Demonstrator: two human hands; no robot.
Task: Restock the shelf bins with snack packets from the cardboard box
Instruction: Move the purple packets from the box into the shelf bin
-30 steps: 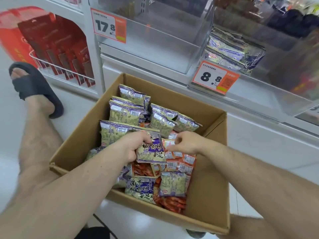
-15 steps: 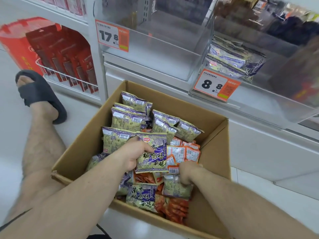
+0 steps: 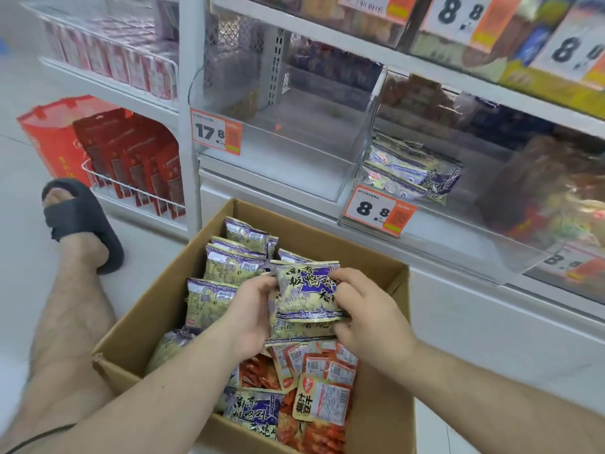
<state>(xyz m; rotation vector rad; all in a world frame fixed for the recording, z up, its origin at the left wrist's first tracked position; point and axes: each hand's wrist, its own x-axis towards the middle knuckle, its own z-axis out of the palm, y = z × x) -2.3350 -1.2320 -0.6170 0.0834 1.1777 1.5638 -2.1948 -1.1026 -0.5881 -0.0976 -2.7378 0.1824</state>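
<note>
Both hands [image 3: 252, 317] [image 3: 366, 319] have lifted, now gripping purple packets [image 3: 306, 291] above the box [image 3: 393, 404].

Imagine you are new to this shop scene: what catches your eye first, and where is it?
Both hands, left hand and right hand, hold purple snack packets over the open cardboard box at centre. Behind, orange price tags hang on clear shelf bins.

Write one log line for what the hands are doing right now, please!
left hand: grips purple packets | right hand: grips same stack | place: above cardboard box | bin: not reached
</note>
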